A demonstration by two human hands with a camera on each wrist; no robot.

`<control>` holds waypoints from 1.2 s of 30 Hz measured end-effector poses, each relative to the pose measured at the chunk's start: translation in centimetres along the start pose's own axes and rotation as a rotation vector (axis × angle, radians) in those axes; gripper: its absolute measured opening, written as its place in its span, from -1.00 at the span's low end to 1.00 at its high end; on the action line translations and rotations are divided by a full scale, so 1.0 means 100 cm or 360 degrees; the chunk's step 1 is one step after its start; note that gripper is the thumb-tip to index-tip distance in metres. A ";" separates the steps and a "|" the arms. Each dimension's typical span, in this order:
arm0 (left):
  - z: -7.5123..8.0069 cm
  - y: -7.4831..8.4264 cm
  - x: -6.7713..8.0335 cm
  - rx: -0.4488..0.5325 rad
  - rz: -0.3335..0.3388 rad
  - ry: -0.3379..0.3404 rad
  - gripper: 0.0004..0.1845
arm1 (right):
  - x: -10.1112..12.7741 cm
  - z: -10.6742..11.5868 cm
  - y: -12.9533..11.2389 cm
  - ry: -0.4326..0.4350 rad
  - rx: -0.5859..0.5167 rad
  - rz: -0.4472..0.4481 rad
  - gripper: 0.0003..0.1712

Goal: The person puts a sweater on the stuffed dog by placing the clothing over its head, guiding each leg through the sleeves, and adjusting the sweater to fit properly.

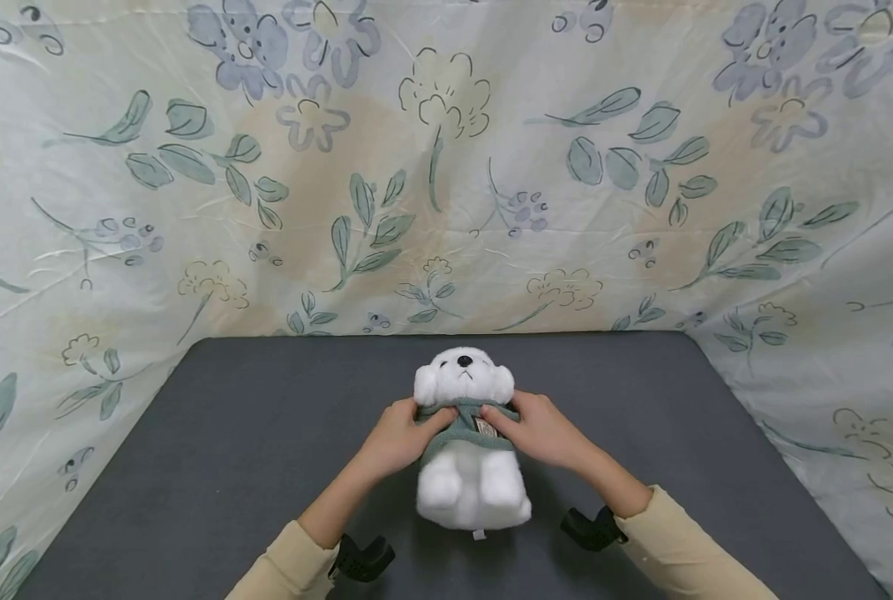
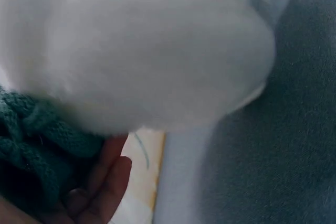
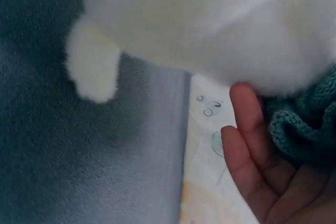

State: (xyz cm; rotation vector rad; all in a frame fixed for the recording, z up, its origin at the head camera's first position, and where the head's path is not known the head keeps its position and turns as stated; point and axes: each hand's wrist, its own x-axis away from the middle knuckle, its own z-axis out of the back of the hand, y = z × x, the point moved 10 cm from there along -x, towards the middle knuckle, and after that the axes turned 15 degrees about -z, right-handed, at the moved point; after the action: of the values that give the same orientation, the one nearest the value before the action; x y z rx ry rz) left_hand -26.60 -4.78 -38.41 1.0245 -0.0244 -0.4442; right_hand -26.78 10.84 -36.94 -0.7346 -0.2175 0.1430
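A white plush dog [image 1: 471, 492] in a green knitted sweater [image 1: 461, 429] is held upright in the head view, its face toward me. My left hand [image 1: 400, 435] grips its side at the sweater, thumb across the chest. From the other side my right hand [image 1: 547, 429] grips it the same way, the thumb beside a small label [image 1: 486, 427]. The fluffy white body [image 2: 168, 56] fills much of the left wrist view, with fingers [image 2: 113, 187] behind the sweater. In the right wrist view, fingers [image 3: 249, 119] reach along the sweater's edge below a stubby white tail [image 3: 93, 61].
The toy is above a dark grey table [image 1: 266, 417]. A floral cloth [image 1: 446, 167] hangs behind the table and along both sides. Black wrist mounts [image 1: 364, 558] are strapped near both sleeve cuffs.
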 end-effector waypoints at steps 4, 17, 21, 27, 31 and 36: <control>-0.011 -0.018 -0.001 0.0127 0.0195 -0.0059 -0.45 | -0.010 -0.007 0.015 -0.0053 -0.0021 -0.0203 -0.43; -0.028 -0.061 -0.012 0.0262 0.0320 -0.0198 -0.29 | -0.033 -0.026 0.059 -0.0152 -0.0224 -0.0501 -0.27; -0.025 -0.065 -0.014 0.0274 0.0290 -0.0169 -0.37 | -0.038 -0.028 0.069 -0.0139 -0.0312 -0.0524 -0.28; -0.013 -0.070 -0.014 0.0227 0.0264 -0.0085 -0.48 | -0.040 -0.033 0.075 -0.0141 -0.0410 -0.0516 -0.43; 0.001 -0.063 -0.013 0.0011 0.0168 -0.0031 -0.55 | -0.040 -0.034 0.072 -0.0132 -0.0429 -0.0506 -0.42; 0.020 -0.031 -0.013 -0.0224 -0.0123 0.0123 -0.69 | -0.039 -0.035 0.067 -0.0129 -0.0410 -0.0490 -0.43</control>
State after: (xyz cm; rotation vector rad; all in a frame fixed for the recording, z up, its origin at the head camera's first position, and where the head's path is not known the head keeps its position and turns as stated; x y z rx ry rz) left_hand -29.36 -7.34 -39.69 0.9052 0.1143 -0.4698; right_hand -30.00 12.70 -44.52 -0.9422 -0.4286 -0.1516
